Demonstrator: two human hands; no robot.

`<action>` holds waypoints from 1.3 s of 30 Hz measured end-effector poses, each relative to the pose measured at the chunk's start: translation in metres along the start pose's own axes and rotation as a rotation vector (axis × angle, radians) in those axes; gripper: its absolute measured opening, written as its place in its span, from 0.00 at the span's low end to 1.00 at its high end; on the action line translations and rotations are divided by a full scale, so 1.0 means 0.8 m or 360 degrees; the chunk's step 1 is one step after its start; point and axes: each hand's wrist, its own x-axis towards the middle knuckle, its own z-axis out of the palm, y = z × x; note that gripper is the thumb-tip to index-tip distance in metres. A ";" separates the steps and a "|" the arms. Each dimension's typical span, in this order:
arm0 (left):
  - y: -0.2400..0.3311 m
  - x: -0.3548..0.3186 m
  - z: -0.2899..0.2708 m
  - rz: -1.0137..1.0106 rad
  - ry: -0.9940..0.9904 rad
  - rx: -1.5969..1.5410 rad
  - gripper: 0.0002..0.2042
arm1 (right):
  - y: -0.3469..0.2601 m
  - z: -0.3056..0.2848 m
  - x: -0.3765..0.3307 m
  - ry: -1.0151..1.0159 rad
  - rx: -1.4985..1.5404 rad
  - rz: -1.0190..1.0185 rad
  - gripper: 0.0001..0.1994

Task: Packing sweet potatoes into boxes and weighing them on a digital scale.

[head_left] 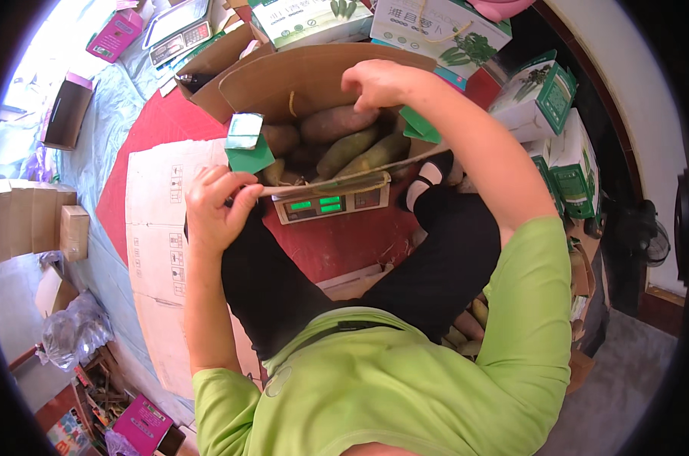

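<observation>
An open cardboard box (299,76) full of sweet potatoes (337,123) sits on a grey weighing scale (331,203) with a lit green display. My left hand (215,209) grips the box's near-left edge beside a green-lined flap (246,144). My right hand (375,82) is closed on the box's far right rim, next to another green flap (419,125). I sit with legs in black trousers on both sides of the scale.
Green-and-white cartons (565,129) are stacked at the right and far side. Flattened cardboard (158,228) lies on a red mat at the left. Folded cartons (25,220) sit far left, a calculator (181,34) and pink boxes (115,34) at the back.
</observation>
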 end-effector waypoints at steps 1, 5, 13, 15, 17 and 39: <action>-0.001 0.000 0.000 0.0006 0.0013 0.0007 0.08 | -0.010 0.003 0.013 -0.0048 -0.0089 -0.0025 0.23; -0.003 -0.001 -0.003 -0.0002 0.0013 0.0008 0.12 | -0.033 0.024 0.053 -0.0329 -0.0262 0.0039 0.22; -0.013 -0.006 -0.009 0.0003 -0.0060 -0.0060 0.14 | 0.039 0.092 0.073 -0.0452 -0.0485 0.0599 0.20; -0.016 -0.006 -0.010 0.0036 -0.0090 -0.0020 0.15 | 0.049 0.101 0.065 -0.0556 -0.0429 0.0647 0.23; -0.019 -0.008 -0.009 0.0044 -0.0086 -0.0022 0.15 | 0.042 0.104 0.063 -0.0480 -0.0281 0.0661 0.25; -0.012 -0.004 0.001 -0.0059 -0.0007 -0.0099 0.13 | 0.020 0.091 0.024 -0.0275 0.0488 0.0787 0.36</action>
